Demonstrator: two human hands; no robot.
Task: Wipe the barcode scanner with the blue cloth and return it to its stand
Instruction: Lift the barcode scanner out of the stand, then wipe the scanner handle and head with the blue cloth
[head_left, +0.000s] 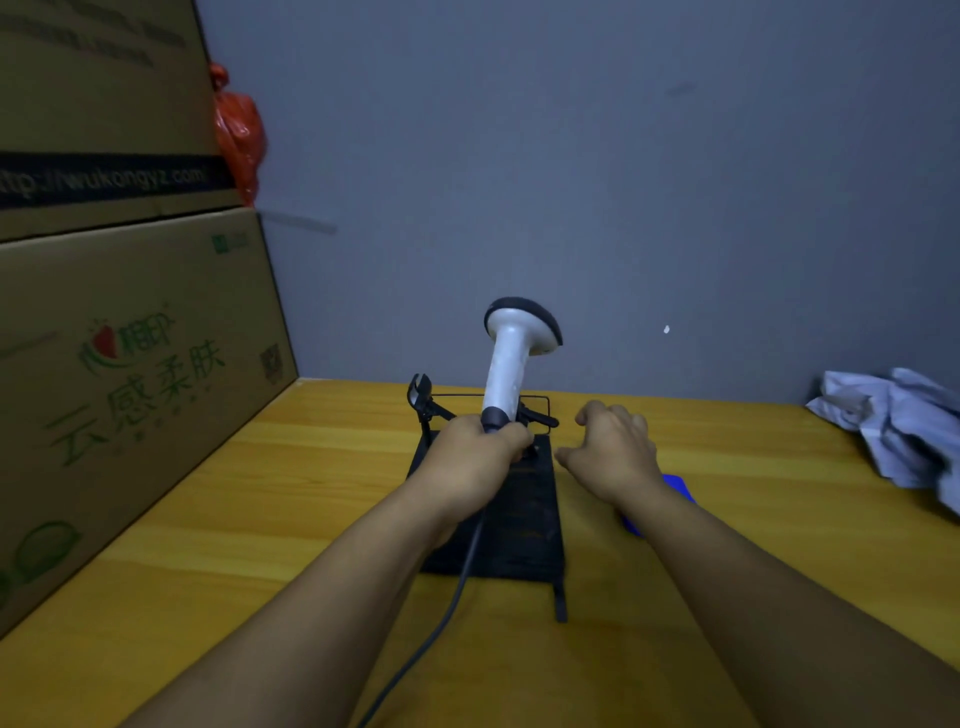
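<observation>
The white barcode scanner (511, 358) with a dark head stands upright above its black stand (519, 525) in the middle of the yellow table. My left hand (478, 452) grips the dark lower end of its handle, and the grey cable (452, 597) trails down toward me. Just right of the stand hovers my right hand (615, 447), fingers loosely curled and holding nothing. The blue cloth (678, 488) lies on the table, mostly hidden under my right forearm.
Two stacked cardboard boxes (130, 364) wall off the left side, with a red plastic bag (239, 130) behind them. Crumpled white paper (898, 426) lies at the table's right edge. A grey wall (623, 182) closes the back.
</observation>
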